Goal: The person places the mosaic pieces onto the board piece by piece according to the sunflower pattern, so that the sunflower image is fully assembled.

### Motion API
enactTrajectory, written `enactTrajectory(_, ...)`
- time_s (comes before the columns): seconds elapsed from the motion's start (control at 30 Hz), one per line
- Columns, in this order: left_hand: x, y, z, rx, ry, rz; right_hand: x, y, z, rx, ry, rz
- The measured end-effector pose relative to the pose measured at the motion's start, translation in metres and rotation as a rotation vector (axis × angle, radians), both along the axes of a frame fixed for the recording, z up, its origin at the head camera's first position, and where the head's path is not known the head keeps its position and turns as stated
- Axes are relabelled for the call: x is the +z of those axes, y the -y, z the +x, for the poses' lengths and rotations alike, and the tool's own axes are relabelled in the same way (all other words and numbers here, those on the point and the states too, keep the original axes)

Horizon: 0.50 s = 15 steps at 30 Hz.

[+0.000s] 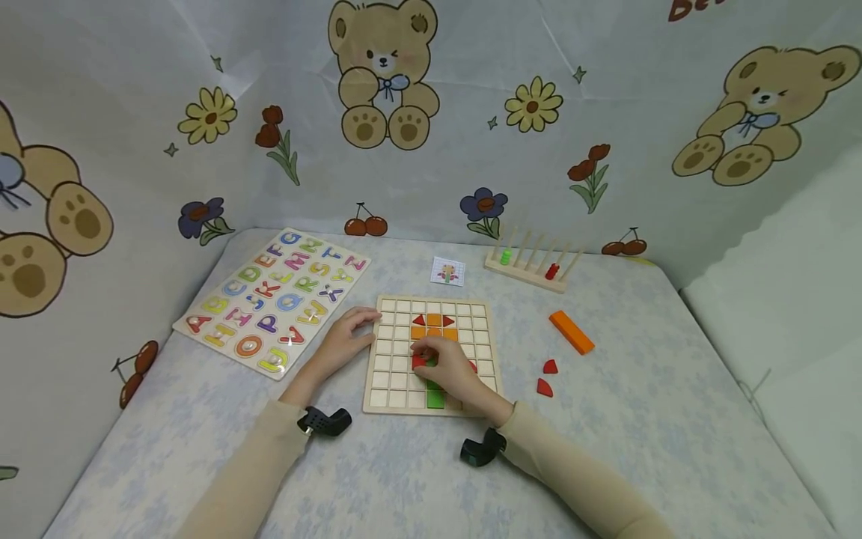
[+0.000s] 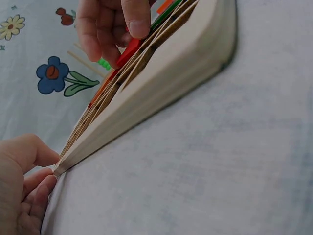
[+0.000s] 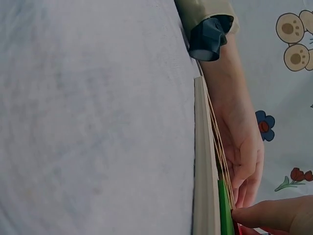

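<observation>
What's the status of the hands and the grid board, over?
Left hand steadies wooden grid board. Right hand presses small red piece into it. Nothing blocking.

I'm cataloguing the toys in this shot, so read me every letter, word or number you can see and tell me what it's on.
"G", "T", "Z", "K", "R", "X", "Q", "P", "A", "O": coloured letters on the alphabet puzzle board; its other letters are too blurred to read reliably.
"Be": red letters, cut off by the frame edge, on the bear-print backdrop.
Small picture card: too small to tell whether it bears any text.
Wooden grid board, its blocks and the peg rack: no text.
</observation>
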<state>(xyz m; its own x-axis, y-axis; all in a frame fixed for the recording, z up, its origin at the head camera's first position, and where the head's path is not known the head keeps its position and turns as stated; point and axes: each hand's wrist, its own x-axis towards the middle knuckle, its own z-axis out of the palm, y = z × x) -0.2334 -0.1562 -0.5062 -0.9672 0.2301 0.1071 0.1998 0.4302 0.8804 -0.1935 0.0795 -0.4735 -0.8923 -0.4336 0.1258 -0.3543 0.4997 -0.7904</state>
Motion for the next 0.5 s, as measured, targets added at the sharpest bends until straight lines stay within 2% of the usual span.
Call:
enactTrajectory(0.3,-0.0033,-0.0001,-0.0005,0.005,0.008,-0.002,-0.003,-0.0007,0.0028,0.047,-0.011,-0.036)
enactTrajectory(0.5,-0.0016,0.0006,-0.0005,0.006,0.002,-0.004,0.0007,-0.0082,0.0031,0.026,-0.001,-0.049)
